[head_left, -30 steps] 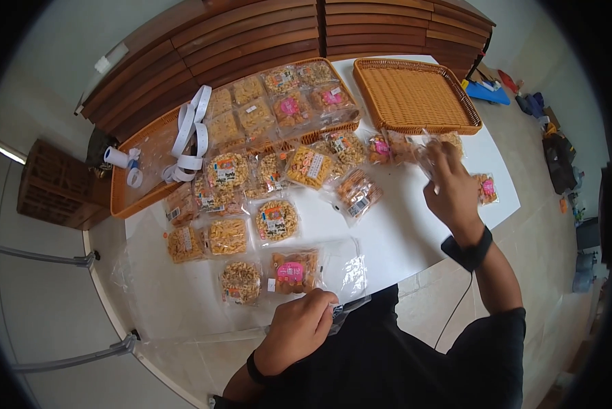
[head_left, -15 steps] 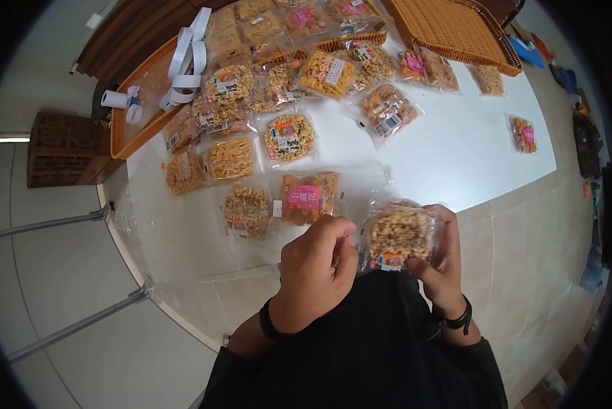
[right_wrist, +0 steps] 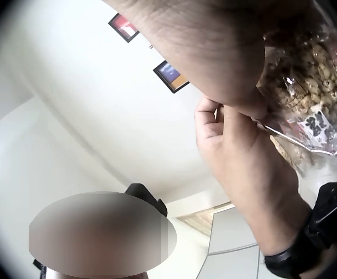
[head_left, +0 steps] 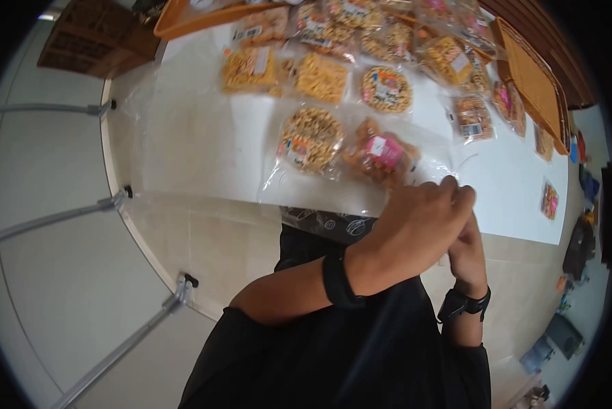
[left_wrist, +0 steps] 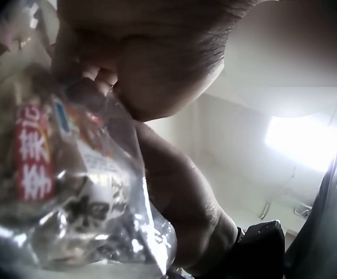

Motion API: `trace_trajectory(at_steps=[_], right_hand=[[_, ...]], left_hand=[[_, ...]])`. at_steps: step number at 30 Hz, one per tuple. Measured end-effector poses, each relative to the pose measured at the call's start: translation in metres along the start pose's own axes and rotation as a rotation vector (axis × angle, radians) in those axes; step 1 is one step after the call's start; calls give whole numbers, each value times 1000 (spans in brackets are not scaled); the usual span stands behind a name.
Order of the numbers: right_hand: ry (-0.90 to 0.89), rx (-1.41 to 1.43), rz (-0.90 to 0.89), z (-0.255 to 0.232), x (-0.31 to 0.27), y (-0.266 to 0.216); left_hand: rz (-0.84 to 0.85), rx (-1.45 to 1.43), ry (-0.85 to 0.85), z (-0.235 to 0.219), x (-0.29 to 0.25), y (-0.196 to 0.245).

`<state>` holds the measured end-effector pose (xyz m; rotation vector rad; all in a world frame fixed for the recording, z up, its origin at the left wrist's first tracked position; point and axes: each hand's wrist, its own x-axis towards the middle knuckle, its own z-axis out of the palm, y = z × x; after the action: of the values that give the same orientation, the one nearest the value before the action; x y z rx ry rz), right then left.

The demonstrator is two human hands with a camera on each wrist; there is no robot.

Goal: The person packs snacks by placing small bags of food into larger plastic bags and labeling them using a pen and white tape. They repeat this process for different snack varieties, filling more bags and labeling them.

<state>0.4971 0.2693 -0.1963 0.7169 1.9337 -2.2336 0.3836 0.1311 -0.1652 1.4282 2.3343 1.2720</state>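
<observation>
My left hand [head_left: 415, 228] and right hand [head_left: 468, 255] meet over the table's front edge at centre right. Between them they hold a clear snack packet [right_wrist: 308, 87] of puffed-grain cake, mostly hidden behind the fingers from above. Its red and white printing faces the left wrist view, where the packet [left_wrist: 70, 174] fills the left side. Curled fingers and thumbs of both hands pinch around its plastic edge. Left of the hands lie a pink-labelled packet of brown twists [head_left: 382, 155] and a round grain-cake packet [head_left: 310, 140], with loose clear plastic around them.
Several more snack packets [head_left: 323, 77] cover the back of the white table [head_left: 197, 136]. A wicker tray [head_left: 534, 75] stands at the back right, and an orange-rimmed basket [head_left: 204, 20] at the back left. One small packet [head_left: 550, 200] lies near the right edge.
My right hand has come from the back right of the table with a grain-cake packet. Both hands have now met at the packet, shifted right, and the head view has turned left.
</observation>
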Motion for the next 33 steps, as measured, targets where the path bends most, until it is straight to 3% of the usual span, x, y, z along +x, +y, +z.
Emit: trace_trajectory(at_steps=[2,6,13,17,21,24,26,28,30,33], right_hand=[[50,-37,13,-4,1,-8],[-87,62,160,-31,18,-22],[-181,-393,74,-12,36,-27],[-108,-178,19,3,40,-40],[40,-46,85,26,29,-42],[11,-29,15,21,27,-29],[38,-59,-56,27,25,-26],[76,-89,-57,31,21,-23],[84,-142,-90,31,17,-19],[54,-37,-50,30,14,-16]], left_hand=[[-24,10,-28,-4,0,3],[-4,-8,14,-4,-4,0],[55,-3,-6,-7,0,-3],[40,3,-46,-15,-3,-1],[65,54,-29,-28,-27,8],[161,-264,-78,-55,-66,5],[14,-318,-118,-69,-99,-13],[-336,-227,-272,-93,-124,-32],[-697,-202,-165,-99,-151,-45],[-1036,-619,-32,-84,-203,-88]])
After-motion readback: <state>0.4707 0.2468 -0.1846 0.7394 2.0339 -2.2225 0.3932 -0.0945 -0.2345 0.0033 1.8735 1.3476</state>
